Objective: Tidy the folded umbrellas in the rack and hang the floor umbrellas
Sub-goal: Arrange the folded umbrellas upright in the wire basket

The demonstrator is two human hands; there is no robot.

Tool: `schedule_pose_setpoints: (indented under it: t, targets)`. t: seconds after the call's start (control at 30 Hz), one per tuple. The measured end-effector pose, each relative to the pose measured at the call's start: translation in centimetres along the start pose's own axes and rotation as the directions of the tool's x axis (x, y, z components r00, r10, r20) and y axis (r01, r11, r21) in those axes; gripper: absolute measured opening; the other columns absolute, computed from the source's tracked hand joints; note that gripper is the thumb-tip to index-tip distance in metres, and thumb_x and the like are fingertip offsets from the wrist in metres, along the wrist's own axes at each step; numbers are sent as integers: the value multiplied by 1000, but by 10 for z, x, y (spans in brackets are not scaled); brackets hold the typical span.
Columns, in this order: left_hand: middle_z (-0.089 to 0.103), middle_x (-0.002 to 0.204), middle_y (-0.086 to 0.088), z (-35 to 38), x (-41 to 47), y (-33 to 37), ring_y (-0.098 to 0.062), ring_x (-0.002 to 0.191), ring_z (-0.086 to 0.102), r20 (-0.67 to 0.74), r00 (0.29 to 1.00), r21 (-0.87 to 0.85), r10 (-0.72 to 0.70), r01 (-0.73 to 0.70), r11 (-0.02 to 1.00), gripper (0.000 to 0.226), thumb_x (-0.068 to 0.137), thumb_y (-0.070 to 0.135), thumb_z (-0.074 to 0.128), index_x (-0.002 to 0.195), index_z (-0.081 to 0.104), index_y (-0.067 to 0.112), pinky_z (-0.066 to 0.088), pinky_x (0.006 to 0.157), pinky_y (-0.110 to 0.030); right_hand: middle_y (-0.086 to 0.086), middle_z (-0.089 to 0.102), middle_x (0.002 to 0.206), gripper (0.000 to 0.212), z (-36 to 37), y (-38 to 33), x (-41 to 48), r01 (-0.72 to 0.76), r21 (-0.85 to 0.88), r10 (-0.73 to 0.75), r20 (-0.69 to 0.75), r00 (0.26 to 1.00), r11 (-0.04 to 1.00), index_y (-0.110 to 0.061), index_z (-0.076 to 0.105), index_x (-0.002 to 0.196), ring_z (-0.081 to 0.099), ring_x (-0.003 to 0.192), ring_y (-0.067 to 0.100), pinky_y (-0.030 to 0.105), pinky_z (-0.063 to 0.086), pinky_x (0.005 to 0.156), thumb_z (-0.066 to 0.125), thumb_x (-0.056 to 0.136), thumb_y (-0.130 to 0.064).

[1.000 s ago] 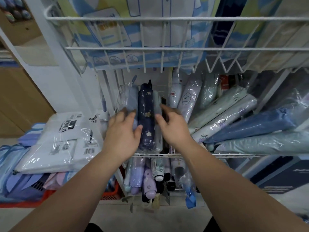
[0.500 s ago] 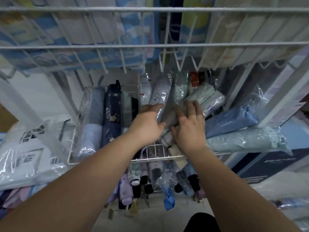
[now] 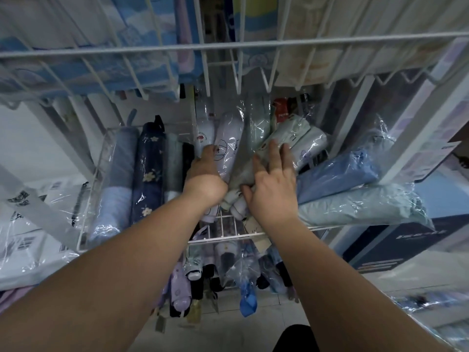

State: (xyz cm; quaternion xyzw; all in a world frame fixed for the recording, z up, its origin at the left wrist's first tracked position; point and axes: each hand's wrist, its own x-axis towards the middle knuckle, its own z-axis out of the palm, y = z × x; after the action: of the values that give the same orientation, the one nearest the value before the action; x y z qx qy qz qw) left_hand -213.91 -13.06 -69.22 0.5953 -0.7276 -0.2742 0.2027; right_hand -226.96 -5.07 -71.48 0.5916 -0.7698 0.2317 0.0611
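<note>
Folded umbrellas in clear sleeves lie in a white wire rack basket (image 3: pixel 228 240). Along its left side a light blue umbrella (image 3: pixel 119 174) and a navy flowered umbrella (image 3: pixel 148 168) lie straight, side by side. In the middle several pale ones are heaped at angles. My left hand (image 3: pixel 204 180) grips a white umbrella with a cartoon drawing (image 3: pixel 228 148) from its left side. My right hand (image 3: pixel 272 191) rests with fingers spread on a grey-green umbrella (image 3: pixel 242 171) and the mint umbrella (image 3: pixel 289 130) beside it. Whether its thumb hooks round the grey-green one is unclear.
A blue umbrella (image 3: pixel 337 174) and a pale teal umbrella (image 3: pixel 355 207) lie crosswise at the right. More umbrellas (image 3: pixel 181 288) stand in the tier below. An upper wire basket (image 3: pixel 228 47) overhangs. White packets (image 3: pixel 25 224) sit left, a dark box (image 3: pixel 393 245) right.
Both hands left the navy umbrella at the left and went to the middle heap. Since then my left hand has shifted onto the white cartoon umbrella and my right fingers have spread.
</note>
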Motion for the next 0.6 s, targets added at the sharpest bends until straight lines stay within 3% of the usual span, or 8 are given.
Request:
schedule_pose_setpoints:
  t: [0.13,0.23,0.37,0.43,0.5,0.6]
  targets:
    - [54,142,-6,-8,-1,-5,-28,120,60,10,1000,-155,3,-1,988,99,79,-2,66,153,23,47,50,102,-34,13,8,168,69,0,0,1,-2,16,2,-8,1000,1000,-18,46,149,0,154,40,55,19,123,69,88,-41]
    - [55,144,1,-11,-7,-11,-24,118,62,16,999,-189,35,-31,981,96,79,-6,62,151,29,47,53,100,-33,13,9,168,66,-1,0,0,-1,11,1,-8,1000,1000,-20,46,148,-1,154,40,54,18,123,67,90,-43]
    - [48,149,-3,-13,-16,-15,-22,105,64,149,986,-18,71,-69,997,99,82,-1,70,153,22,49,59,75,-29,12,8,168,64,-2,-1,0,1,6,-2,0,1000,1000,-20,47,148,-1,154,39,53,17,124,64,91,-44]
    - [42,154,-8,-12,-20,-18,-28,116,61,210,974,114,84,-110,987,107,80,10,78,156,13,47,58,85,-33,13,10,168,64,-2,-2,-1,-6,-5,6,-4,1000,1000,-20,49,146,1,154,39,54,19,123,66,90,-44]
    - [44,154,-9,-13,-21,-20,-28,122,60,251,963,185,94,-143,972,105,82,21,77,158,8,44,54,96,-35,15,18,166,61,-3,-4,-2,-22,-18,22,-18,1000,1000,-19,55,141,9,152,41,54,23,121,68,87,-44]
    - [56,144,-5,-23,-13,-16,-26,110,65,215,972,177,95,-134,975,75,92,19,62,155,28,40,51,84,-25,16,47,145,39,-5,-14,-5,19,16,-18,-61,998,1000,-19,70,119,40,132,42,49,37,105,70,85,-38]
